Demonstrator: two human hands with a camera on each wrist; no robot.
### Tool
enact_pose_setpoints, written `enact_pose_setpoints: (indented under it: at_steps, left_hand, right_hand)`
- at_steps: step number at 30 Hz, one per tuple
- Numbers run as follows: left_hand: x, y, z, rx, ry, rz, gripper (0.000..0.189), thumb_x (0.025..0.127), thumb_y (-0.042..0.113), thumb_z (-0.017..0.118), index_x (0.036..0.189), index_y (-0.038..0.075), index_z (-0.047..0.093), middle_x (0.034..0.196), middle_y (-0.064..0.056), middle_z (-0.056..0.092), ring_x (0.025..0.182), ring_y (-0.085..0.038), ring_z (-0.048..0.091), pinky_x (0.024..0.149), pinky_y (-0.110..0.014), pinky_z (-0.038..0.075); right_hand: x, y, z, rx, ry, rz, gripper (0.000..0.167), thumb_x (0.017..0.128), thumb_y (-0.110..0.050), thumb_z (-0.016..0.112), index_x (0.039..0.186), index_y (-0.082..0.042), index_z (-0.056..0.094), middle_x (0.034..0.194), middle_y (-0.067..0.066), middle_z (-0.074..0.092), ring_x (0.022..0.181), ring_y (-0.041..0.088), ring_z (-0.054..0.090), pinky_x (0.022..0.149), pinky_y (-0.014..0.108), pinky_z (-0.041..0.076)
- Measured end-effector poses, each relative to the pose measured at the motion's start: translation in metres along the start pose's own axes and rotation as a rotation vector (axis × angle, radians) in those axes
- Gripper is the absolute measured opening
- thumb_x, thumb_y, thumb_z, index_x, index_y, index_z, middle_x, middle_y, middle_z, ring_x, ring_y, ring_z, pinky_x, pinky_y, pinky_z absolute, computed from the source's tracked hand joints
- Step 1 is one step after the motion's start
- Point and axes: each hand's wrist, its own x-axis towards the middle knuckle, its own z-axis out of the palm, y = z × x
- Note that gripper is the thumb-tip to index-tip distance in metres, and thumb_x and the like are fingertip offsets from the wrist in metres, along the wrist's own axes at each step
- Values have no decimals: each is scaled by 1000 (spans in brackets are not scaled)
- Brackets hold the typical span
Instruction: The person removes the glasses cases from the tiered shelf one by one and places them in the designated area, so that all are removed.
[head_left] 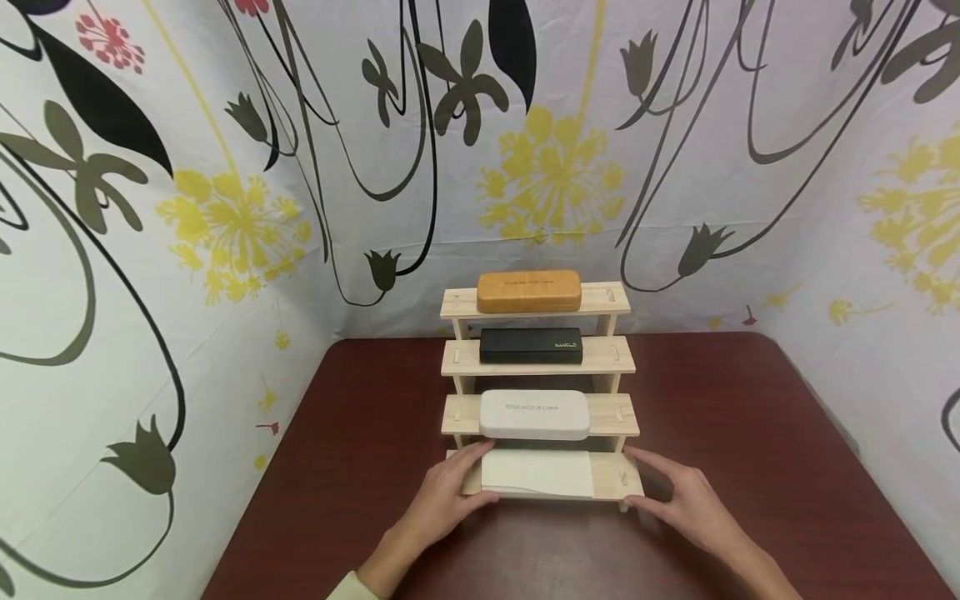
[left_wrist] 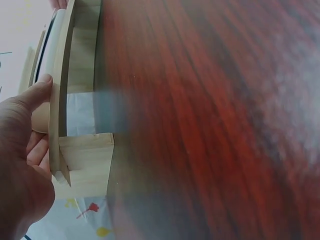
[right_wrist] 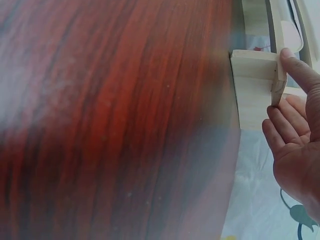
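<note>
A stepped wooden rack (head_left: 610,417) stands on the dark red table with one item on each of its boards. On the lowest board lies a flat white pouch (head_left: 537,473). My left hand (head_left: 444,493) spans the pouch's left end, thumb at its front edge and a finger at its back; the other fingers are partly hidden. My right hand (head_left: 691,502) grips the right end of the lowest board, thumb at the front corner and fingers behind. Above sit a white case (head_left: 534,415), a black case (head_left: 531,346) and an orange-brown case (head_left: 528,292).
The dark red table (head_left: 375,400) extends on both sides of the rack and in front of it. A white cloth (head_left: 420,208) printed with flowers and leaves hangs behind the table and along its sides.
</note>
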Motion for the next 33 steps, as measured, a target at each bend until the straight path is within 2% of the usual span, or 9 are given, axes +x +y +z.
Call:
enact_pose_setpoints:
  at_steps: [8, 20, 26, 33]
  left_hand:
    - [0, 0, -1, 27, -7, 22, 75, 89, 40, 86, 154, 16, 56, 149, -8, 62, 135, -25, 61, 105, -50, 56]
    - [2, -5, 0, 71, 21, 138, 75, 89, 35, 87, 153, 10, 56, 148, -9, 63, 132, -27, 63, 103, -46, 58]
    - [1, -5, 0, 72, 22, 152, 74, 90, 36, 85, 153, 10, 56, 147, -11, 63, 133, -28, 63, 105, -47, 57]
    - [1, -5, -2, 69, -7, 136, 71, 94, 38, 81, 154, 10, 55, 149, -10, 62, 135, -27, 61, 105, -46, 57]
  right_hand:
    - [1, -1, 1, 19, 22, -24, 79, 65, -27, 103, 136, -11, 72, 126, 5, 77, 111, 26, 74, 95, 0, 40]
    - [2, 0, 2, 26, 18, -23, 80, 64, -27, 103, 135, -11, 72, 126, 5, 76, 113, 24, 73, 97, 0, 38]
    - [2, 0, 2, 28, 15, -19, 79, 64, -26, 103, 135, -11, 72, 127, 6, 76, 114, 24, 73, 97, 0, 38]
    - [2, 0, 3, 28, 16, -16, 79, 64, -27, 103, 135, -10, 72, 127, 6, 76, 114, 24, 72, 97, 0, 38]
